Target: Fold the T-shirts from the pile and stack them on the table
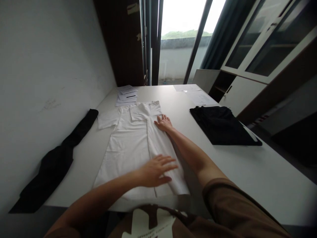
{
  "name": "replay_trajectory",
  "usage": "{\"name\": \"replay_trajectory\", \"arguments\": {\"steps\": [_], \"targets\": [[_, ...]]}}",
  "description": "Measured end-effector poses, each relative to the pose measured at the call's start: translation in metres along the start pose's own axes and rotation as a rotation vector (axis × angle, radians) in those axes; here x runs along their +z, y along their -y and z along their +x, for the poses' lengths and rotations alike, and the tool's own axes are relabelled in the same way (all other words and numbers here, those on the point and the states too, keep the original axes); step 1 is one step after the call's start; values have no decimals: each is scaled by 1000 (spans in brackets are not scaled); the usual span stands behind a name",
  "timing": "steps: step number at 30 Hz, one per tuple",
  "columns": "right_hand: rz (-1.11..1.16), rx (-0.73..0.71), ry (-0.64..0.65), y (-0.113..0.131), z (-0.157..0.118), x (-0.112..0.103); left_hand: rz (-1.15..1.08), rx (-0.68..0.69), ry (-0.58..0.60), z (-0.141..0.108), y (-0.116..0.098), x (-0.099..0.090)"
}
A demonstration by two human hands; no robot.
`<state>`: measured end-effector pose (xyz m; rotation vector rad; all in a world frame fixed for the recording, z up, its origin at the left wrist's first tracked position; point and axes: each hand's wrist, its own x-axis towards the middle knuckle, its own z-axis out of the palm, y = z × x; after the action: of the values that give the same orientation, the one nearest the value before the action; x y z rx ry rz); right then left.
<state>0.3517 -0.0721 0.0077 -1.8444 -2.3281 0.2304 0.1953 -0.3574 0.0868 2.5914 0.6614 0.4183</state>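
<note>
While the table (247, 172) is filling much of the lower frame, a white shirt (131, 148) is lying across its center. Dark cloth (53, 165) is stretching along the lower left; folded black cloth (220, 127) is resting right of center. Papers (123, 97) are lying just above the shirt. Your left hand (157, 172) is blurring over its lower right, fingers apart, contact unclear; your right hand (163, 123) is resting on its upper right edge, fingers slightly spread.
</note>
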Motion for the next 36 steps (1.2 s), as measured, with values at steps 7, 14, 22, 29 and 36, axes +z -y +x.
{"name": "replay_trajectory", "arguments": {"steps": [7, 14, 22, 29, 36], "targets": [[-18, -8, -69, -4, 3, 0, 293, -837, -662, -90, 184, -101], [-52, -312, 1, 0, 6, -3, 338, -1546, -836, -179, 285, -137], [16, -217, -65, 16, 17, -1, -1, -1460, -1059, -151, 318, -156], [140, -326, -66, 44, 47, 7, -298, -1221, -1222, -95, 327, -153], [28, -400, -35, 62, 82, 19, -469, -852, -1334, -61, 316, -143]]}}
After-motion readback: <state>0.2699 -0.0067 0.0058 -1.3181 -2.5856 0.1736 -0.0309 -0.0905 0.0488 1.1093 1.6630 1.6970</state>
